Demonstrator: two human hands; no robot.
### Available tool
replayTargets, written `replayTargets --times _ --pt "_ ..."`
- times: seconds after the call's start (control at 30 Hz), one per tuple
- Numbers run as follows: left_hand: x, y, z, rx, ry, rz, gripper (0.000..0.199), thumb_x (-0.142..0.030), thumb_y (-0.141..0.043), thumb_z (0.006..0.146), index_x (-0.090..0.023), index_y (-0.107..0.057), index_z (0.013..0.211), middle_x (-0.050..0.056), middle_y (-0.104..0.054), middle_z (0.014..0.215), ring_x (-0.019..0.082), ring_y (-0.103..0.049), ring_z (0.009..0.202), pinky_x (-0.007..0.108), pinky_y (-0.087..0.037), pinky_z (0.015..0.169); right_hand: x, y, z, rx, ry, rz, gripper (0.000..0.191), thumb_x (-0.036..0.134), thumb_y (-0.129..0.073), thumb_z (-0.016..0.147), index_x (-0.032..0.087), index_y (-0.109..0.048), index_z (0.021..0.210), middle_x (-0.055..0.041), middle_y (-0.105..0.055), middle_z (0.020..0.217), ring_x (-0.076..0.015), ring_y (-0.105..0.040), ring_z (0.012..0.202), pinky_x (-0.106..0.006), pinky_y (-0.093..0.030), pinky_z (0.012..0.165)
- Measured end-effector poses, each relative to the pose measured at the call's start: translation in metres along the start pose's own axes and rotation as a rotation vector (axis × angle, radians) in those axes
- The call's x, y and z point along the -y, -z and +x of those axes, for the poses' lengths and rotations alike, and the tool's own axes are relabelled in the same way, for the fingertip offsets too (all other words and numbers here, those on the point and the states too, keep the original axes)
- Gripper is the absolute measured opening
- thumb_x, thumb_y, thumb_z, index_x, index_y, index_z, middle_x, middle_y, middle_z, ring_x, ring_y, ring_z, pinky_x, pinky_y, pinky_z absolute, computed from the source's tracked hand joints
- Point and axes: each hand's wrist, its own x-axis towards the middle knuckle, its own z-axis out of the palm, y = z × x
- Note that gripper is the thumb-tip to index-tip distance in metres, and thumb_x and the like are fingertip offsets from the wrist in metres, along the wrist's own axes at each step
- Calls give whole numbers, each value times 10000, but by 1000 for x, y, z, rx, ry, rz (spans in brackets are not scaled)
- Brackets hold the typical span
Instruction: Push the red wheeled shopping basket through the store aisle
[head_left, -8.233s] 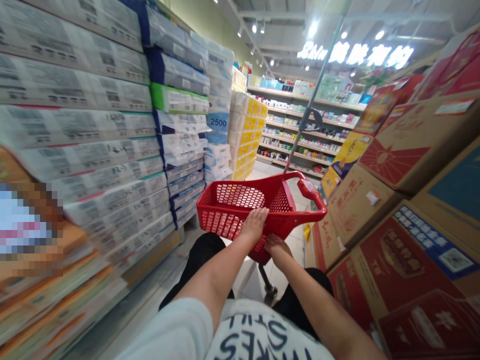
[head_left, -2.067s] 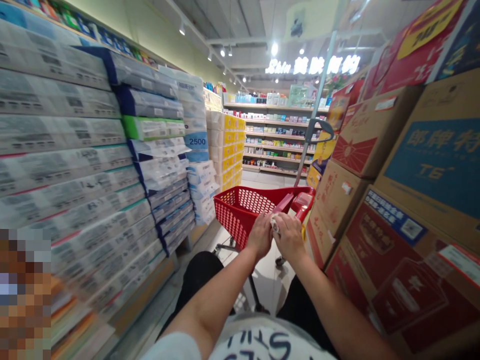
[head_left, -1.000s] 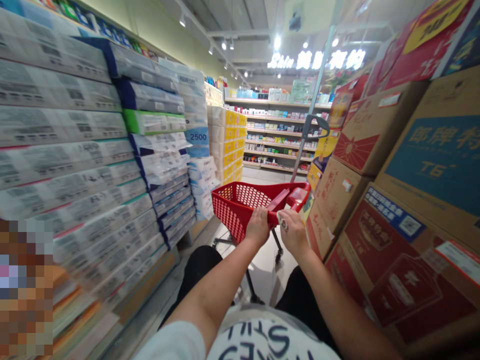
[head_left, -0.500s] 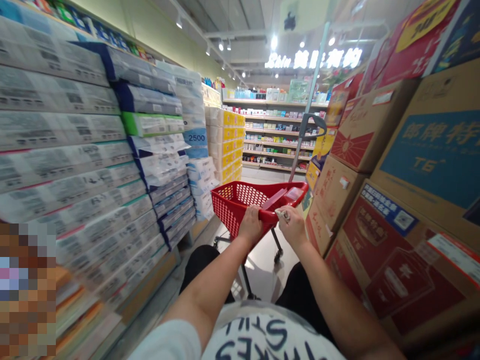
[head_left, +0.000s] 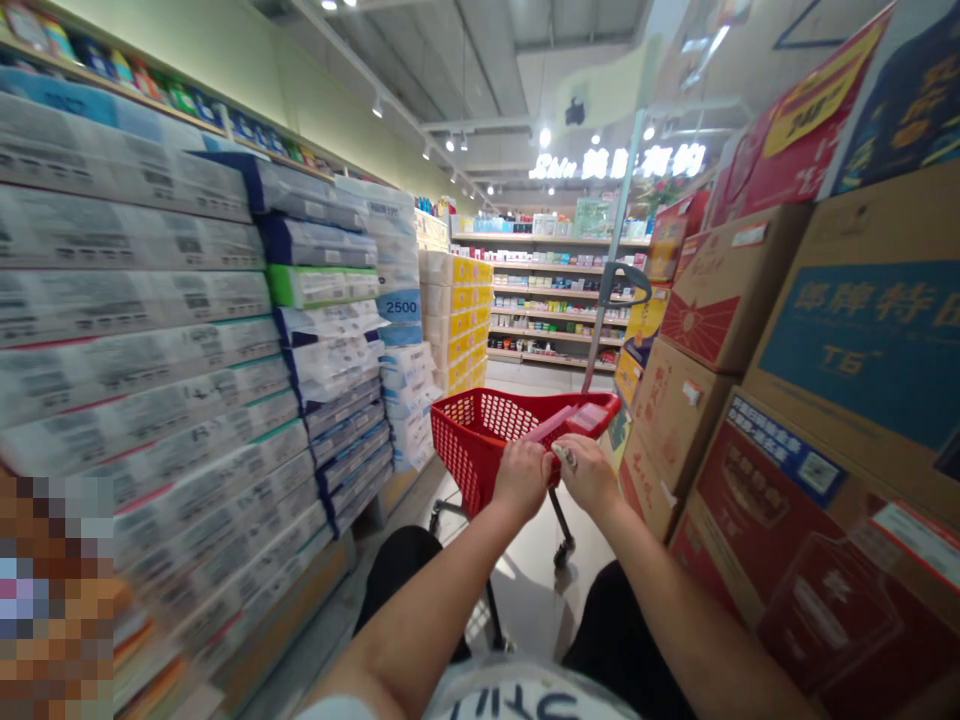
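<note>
A red plastic mesh shopping cart basket rolls on a wheeled frame just ahead of me, with a thin grey pole rising from its far end. My left hand is closed on the basket's near red rim. My right hand pinches a small crumpled white piece of paper or tissue close beside the left hand. The basket interior shows a flat pink-red strip and nothing else that I can make out. My forearms are bare, and black shorts show below them.
Tall stacks of packaged tissue line the aisle's left side, and printed cardboard cartons wall the right side. Between them runs a narrow tiled floor. Product shelves stand at the far end.
The left hand has moved slightly right along the rim, nearer the right hand. The basket sits a little lower in view, and the aisle view has shifted slightly.
</note>
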Motion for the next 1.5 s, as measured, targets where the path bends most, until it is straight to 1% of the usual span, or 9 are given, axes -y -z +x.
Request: replayTargets --times 0.17,0.37,0.5,0.67,0.8,1.07,1.27,1.4,1.5 --pt "3 -12 3 -37 -4 33 320 -390 -373 967 -163 -580 877 111 -626 921 256 -543 947 467 -394 964 -22 3 4 -21 -126 41 222 242 -435 904 191 -651 910 -109 -686 1003 -229 -602 1040 -392 -458 948" --pt "4 -12 1 -27 -26 40 329 -379 -343 975 -158 -569 882 119 -618 933 253 -536 925 460 -399 955 -13 16 20 145 -209 26 171 229 -472 851 209 -579 719 -54 -648 799 -186 -597 769 -297 -470 742" --pt "1 -8 -5 -12 -3 24 322 -355 -320 981 -168 -555 866 99 -615 916 239 -542 905 474 -380 981 -5 16 23 125 -276 -37 163 193 -487 792 216 -495 631 -42 -605 730 -178 -561 718 -278 -441 686" --pt "0 2 -16 -55 -28 -15 317 -318 -298 982 -180 -535 824 64 -612 847 216 -553 875 509 -320 1047 9 7 5 -40 -196 -87 172 143 -433 793 223 -465 645 -54 -588 730 -192 -550 738 -285 -432 699" --pt "5 9 -21 -79 -81 -47 294 -273 -307 970 -192 -514 777 39 -594 779 202 -553 829 533 -300 1064 19 4 -3 -91 -135 -119 182 137 -437 814 221 -477 658 -57 -583 726 -200 -549 738 -295 -433 720" --pt "35 -1 -13 -139 -102 -153 292 -215 -273 959 -203 -493 766 17 -574 753 176 -544 771 518 -341 1059 30 -8 5 -27 -113 -202 184 113 -429 836 200 -548 726 -75 -619 782 -212 -566 788 -304 -445 743" --pt "62 -3 -12 -212 -105 -277 336 -222 -242 955 -202 -508 749 27 -561 747 178 -536 750 473 -399 1018 40 -24 3 -50 -35 -185 184 157 -439 881 183 -600 796 -89 -628 811 -225 -571 823 -351 -464 818" --pt "67 -2 -14 -268 -52 -337 365 -257 -206 960 -202 -508 763 55 -562 768 199 -533 773 436 -475 893 44 -23 2 -40 51 -136 187 183 -442 908 166 -627 891 -98 -650 898 -227 -575 901 -366 -462 875" --pt "65 -1 -13 -277 4 -357 393 -300 -178 970 -210 -487 744 59 -545 762 202 -529 779 406 -491 823 45 -17 7 36 71 -134 204 181 -438 913 157 -640 931 -101 -657 931 -231 -573 906 -369 -465 871"
